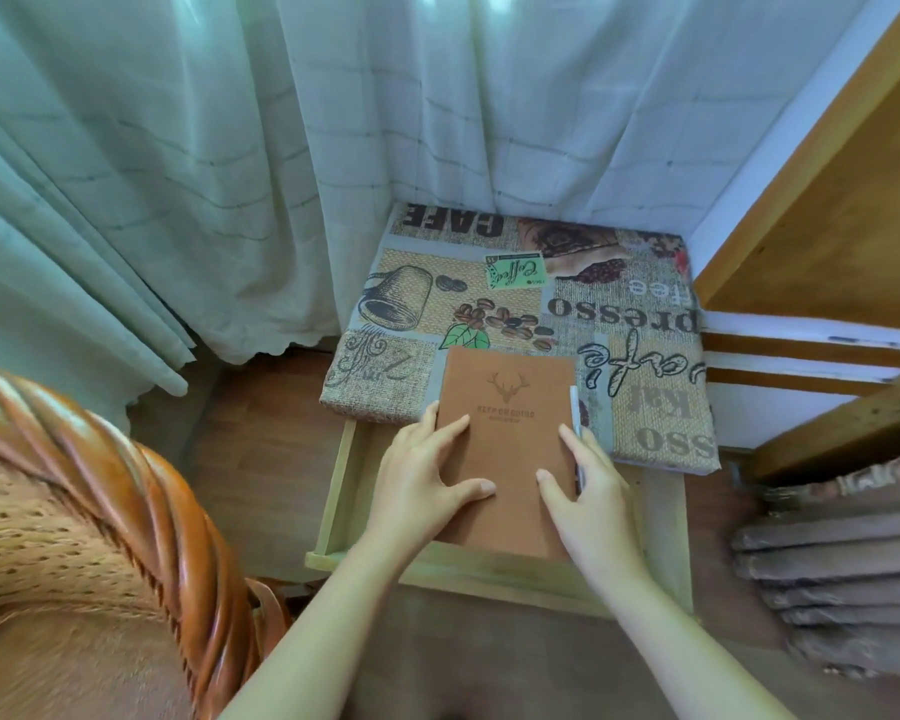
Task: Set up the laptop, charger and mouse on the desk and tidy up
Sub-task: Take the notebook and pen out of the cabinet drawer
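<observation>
1. Both hands are down on a brown notebook (510, 439), its cover stamped with a deer head and a line of small lettering.
2. The left hand (422, 472) lies flat, fingers spread across the notebook's left edge, thumb stretched over the cover.
3. The right hand (588, 498) is spread too, thumb on the cover and fingers along the right edge, where a slim white pen-like thing (575, 413) sits against the book; whether the fingers pinch it, I cannot tell.
4. The notebook sits half over an open wooden drawer (339, 485), its far end lying on the counter (645, 324), which wears a coffee-print cloth with "CAFE" and "espresso" lettering.
5. Pale checked curtains (230, 148) hang behind the counter, down to the floor.
6. A carved wooden chair (141, 485) with a woven seat fills the lower left.
7. Wooden shelving (827, 226) rises on the right, with a stack of folded brownish fabric (842, 574) below it.
8. No laptop, charger or mouse shows anywhere in view.
</observation>
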The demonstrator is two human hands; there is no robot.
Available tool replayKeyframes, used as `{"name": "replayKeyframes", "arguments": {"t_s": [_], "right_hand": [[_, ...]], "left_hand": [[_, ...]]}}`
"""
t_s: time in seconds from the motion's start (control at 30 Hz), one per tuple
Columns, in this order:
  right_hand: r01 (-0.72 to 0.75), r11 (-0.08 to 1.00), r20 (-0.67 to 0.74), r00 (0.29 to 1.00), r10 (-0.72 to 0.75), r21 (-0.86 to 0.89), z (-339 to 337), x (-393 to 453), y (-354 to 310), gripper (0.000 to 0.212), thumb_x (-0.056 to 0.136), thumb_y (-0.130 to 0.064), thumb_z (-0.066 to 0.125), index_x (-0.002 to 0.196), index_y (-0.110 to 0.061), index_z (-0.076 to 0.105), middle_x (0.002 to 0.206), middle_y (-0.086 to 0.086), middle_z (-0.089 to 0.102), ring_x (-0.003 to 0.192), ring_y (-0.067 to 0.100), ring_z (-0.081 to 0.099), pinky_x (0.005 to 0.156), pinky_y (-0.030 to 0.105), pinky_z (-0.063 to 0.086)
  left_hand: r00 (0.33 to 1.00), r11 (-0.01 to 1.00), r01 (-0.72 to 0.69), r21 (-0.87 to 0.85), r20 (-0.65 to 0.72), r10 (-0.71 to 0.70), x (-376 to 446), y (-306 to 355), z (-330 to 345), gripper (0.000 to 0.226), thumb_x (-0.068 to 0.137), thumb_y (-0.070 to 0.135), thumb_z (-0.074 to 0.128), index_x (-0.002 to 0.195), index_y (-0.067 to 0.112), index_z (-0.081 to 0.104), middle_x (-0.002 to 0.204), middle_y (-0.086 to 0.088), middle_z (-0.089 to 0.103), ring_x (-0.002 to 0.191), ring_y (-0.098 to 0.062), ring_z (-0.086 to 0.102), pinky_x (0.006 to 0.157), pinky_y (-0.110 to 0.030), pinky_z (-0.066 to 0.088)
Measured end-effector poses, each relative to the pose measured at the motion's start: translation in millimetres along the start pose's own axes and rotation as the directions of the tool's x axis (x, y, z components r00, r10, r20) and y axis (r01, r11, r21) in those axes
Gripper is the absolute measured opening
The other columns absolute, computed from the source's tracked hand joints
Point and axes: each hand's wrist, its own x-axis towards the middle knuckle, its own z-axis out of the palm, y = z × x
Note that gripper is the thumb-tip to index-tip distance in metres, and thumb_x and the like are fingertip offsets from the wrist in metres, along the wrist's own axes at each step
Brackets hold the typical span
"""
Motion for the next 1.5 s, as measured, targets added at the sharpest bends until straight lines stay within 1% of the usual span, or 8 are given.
{"name": "replayKeyframes", "arguments": {"t_s": [0.23,0.47,0.6,0.73,0.9,1.1,1.33,1.5], "right_hand": [[-0.050,0.996,0.016,0.999,0.049,0.072,-11,98,8,0.051,0.087,-0.006,0.062,0.136,-0.009,0.047,0.144,0.006,0.044,0.132,0.016,0.040,0.105,0.020,0.026],[-0.075,0.995,0.044,0.996,0.072,0.060,-7,178,29,0.059,0.087,-0.010,0.064,0.141,-0.012,0.040,0.145,0.005,0.043,0.129,0.019,0.042,0.108,0.034,0.035],[0.009,0.994,0.028,1.000,-0.006,-0.105,-1,187,39,0.057,0.093,-0.020,0.055,0.145,-0.015,0.033,0.153,0.004,0.028,0.139,0.020,0.026,0.112,0.034,0.023],[0.047,0.983,0.021,0.999,-0.044,-0.175,4,188,50,0.062,0.095,-0.029,0.050,0.148,-0.014,0.023,0.159,0.001,0.013,0.143,0.015,0.004,0.115,0.031,0.010],[0.036,0.989,0.017,0.999,-0.034,-0.144,11,195,57,0.069,0.095,-0.032,0.048,0.150,-0.009,0.012,0.160,0.001,0.002,0.145,0.013,-0.001,0.111,0.022,-0.002],[0.083,0.991,0.037,0.996,-0.080,-0.100,12,194,59,0.077,0.094,-0.032,0.051,0.151,-0.017,0.001,0.161,0.001,-0.003,0.146,0.014,-0.002,0.115,0.026,0.000],[0.161,0.885,0.092,0.987,-0.133,-0.437,10,181,56,0.063,0.097,-0.040,0.037,0.150,-0.013,0.016,0.160,0.010,-0.002,0.146,0.024,-0.004,0.118,0.039,0.002],[0.239,0.771,0.163,0.971,-0.176,-0.590,11,147,52,0.062,0.097,-0.042,0.034,0.149,-0.011,0.019,0.160,0.005,0.006,0.147,0.019,0.000,0.118,0.049,0.002]], "left_hand": [[1.000,0.993,-0.012,0.116,0.017,0.010,94,19,25,0.088,0.067,0.047,0.081,0.143,0.023,0.042,0.154,-0.004,0.030,0.135,-0.022,0.033,0.107,-0.034,0.027],[0.995,0.993,0.060,0.106,0.069,-0.068,174,17,61,0.096,0.071,0.043,0.080,0.149,0.019,0.029,0.157,-0.008,0.023,0.141,-0.026,0.025,0.113,-0.039,0.022],[0.999,0.976,0.009,0.219,0.046,-0.020,184,9,69,0.091,0.078,0.060,0.065,0.150,0.021,0.025,0.158,-0.005,0.022,0.142,-0.022,0.025,0.114,-0.038,0.023],[0.997,0.928,-0.070,0.366,0.063,0.050,173,-2,80,0.086,0.086,0.073,0.037,0.153,0.028,0.006,0.161,0.000,0.001,0.147,-0.017,0.005,0.117,-0.038,0.012],[0.998,0.923,-0.062,0.380,0.033,0.053,172,-10,87,0.082,0.087,0.073,0.032,0.152,0.035,0.000,0.161,0.006,-0.003,0.146,-0.009,-0.005,0.115,-0.035,0.007],[0.997,0.886,-0.071,0.457,0.048,0.055,172,-13,90,0.081,0.088,0.073,0.026,0.152,0.033,-0.003,0.161,0.002,-0.004,0.147,-0.011,-0.005,0.116,-0.037,0.008],[0.998,0.800,-0.063,0.597,0.042,0.047,168,-8,91,0.082,0.085,0.070,0.001,0.153,0.025,0.000,0.161,-0.007,0.002,0.148,-0.020,0.000,0.116,-0.041,0.011],[0.998,0.823,-0.060,0.565,0.031,0.052,144,-3,86,0.066,0.099,0.054,0.026,0.153,0.019,0.014,0.159,-0.008,0.018,0.147,-0.025,0.011,0.114,-0.040,0.016]]}}
